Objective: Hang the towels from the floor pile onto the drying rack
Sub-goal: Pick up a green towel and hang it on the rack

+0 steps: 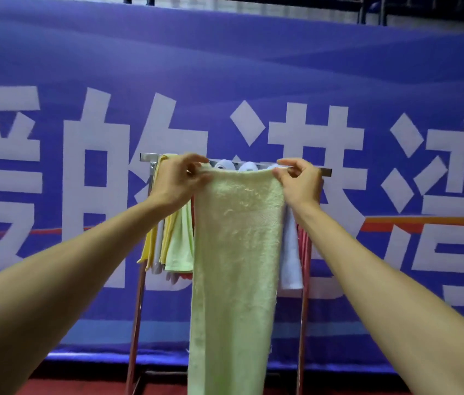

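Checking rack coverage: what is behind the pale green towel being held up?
Behind the pale green towel, the rack's top bar, white bundles and a white towel show. The bar's middle and whatever hangs there are covered.

A blue banner (225, 67) with large white characters (5, 101) fills the background. An orange stripe (424, 222) crosses its right part; dark railings (362, 12) stand above it, red floor (82, 387) below it.

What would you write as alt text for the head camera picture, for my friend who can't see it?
A person holds a long pale green towel by its top corners, left grip and right grip pinching it, level with the top bar of a metal drying rack. Other towels, yellow, green and white, hang there, before a blue banner with big white characters.
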